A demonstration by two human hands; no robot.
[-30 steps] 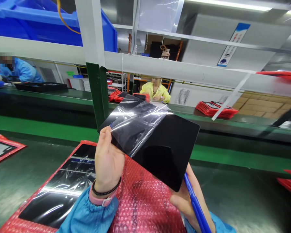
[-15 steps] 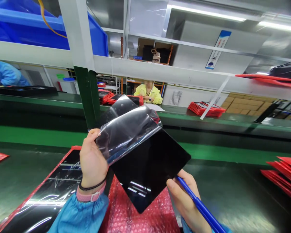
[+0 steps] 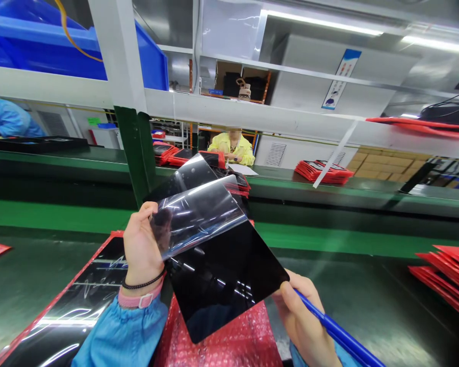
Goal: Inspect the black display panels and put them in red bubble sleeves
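Note:
A glossy black glass panel (image 3: 229, 275) is held tilted in front of me, its face reflecting the ceiling lights. Clear plastic film (image 3: 201, 214) curves over its upper part. My left hand (image 3: 142, 247) is closed, pinching the film's left edge between thumb and fingers; whether it also touches the panel is hidden. At the panel's right corner, my right hand (image 3: 304, 313) grips the glass, and a blue pen (image 3: 340, 331) rests in the same hand. Red bubble wrap (image 3: 222, 336) lies beneath the panel.
To the left lies a long black panel (image 3: 84, 300) with red edging and white scribbles. Several red-edged packs (image 3: 447, 280) are stacked at right. Beyond the green ledge sits a person in yellow (image 3: 233, 148); another person in blue (image 3: 11, 117) leans at far left. A white beam (image 3: 252, 109) crosses ahead.
The panel has turned clockwise, its right corner dropping and its lower corner shifting left. The film over it looks less curled. Both hands keep their holds.

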